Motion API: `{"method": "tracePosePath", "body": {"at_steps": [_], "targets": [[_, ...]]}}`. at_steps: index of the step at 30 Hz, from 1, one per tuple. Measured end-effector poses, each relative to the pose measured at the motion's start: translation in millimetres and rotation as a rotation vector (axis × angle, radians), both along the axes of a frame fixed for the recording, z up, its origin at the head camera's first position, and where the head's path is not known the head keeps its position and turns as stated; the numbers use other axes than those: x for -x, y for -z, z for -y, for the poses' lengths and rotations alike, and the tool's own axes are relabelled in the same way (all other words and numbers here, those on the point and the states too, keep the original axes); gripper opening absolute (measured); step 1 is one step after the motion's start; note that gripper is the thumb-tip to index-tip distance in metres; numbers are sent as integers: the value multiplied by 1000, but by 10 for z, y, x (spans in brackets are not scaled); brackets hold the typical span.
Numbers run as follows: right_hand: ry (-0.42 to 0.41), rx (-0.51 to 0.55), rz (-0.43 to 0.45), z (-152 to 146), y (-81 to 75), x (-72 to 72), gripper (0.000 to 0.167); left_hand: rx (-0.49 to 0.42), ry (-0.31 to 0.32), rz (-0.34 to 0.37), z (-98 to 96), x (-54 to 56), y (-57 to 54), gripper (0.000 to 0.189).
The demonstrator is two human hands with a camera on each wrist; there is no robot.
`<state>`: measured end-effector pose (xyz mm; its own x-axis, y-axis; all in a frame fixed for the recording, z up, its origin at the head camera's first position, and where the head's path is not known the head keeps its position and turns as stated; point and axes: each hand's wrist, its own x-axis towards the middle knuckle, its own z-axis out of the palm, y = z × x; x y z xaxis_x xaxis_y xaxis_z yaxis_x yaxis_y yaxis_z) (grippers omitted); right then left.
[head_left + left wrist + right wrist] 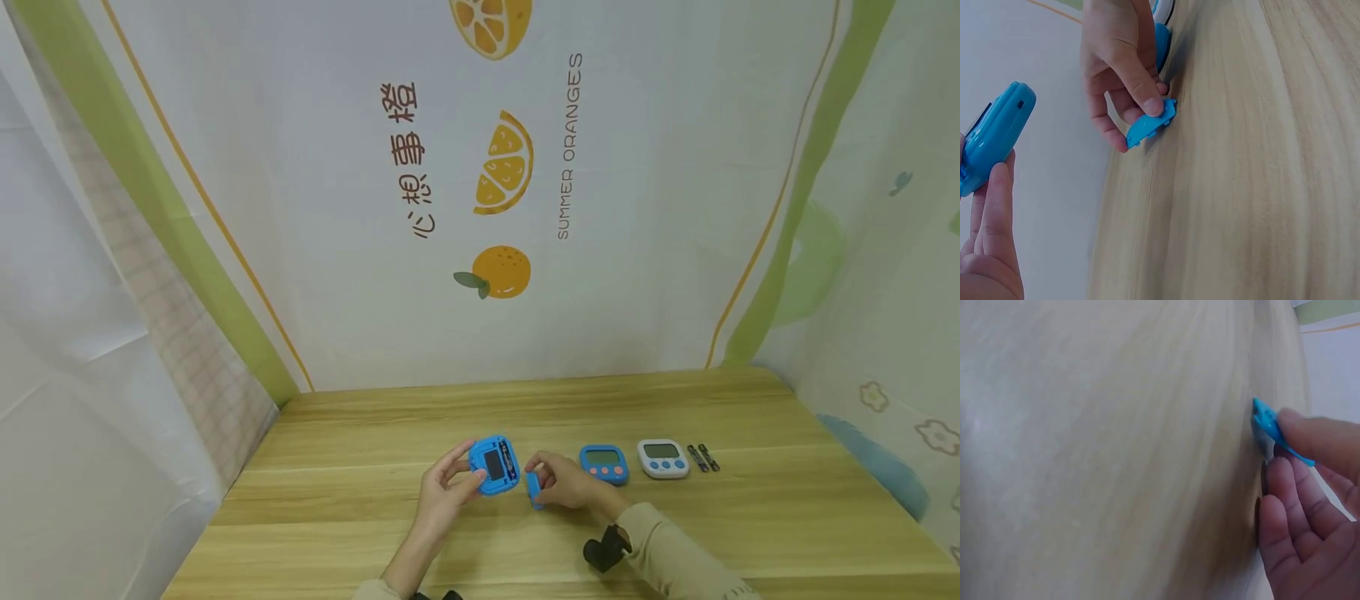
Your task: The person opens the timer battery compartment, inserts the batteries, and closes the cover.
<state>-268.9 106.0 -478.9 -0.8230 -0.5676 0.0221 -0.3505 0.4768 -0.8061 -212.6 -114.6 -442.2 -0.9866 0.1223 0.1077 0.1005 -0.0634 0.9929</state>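
My left hand [442,493] grips a blue digital timer [495,485] by its edge, thumb on one face and fingers behind. The timer's back is turned towards me, showing a dark rectangle and an uncovered battery slot [509,460] with a dark battery in it. Just to the right, my right hand [567,482] pinches a small blue battery cover [534,490] between thumb and fingers, low over the table. Small tabs line one edge of the cover [1147,127] in the left wrist view. Cover and timer are a short gap apart.
Right of my hands, a blue timer with pink buttons [603,464] and a white timer with blue buttons [663,459] lie face up. Two dark batteries [703,457] lie beside them. Behind the wooden table [360,433] hangs a white curtain [637,292] with printed oranges.
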Motion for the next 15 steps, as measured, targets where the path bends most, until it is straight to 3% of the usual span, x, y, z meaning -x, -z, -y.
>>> {"method": "tracePosePath", "body": {"at_steps": [6, 15], "targets": [[6, 33, -27, 17, -5, 1, 25, 5, 8, -9, 57, -32, 23, 56], [19, 132, 3, 7, -111, 26, 31, -30, -10, 4, 91, -20, 53, 56]]}}
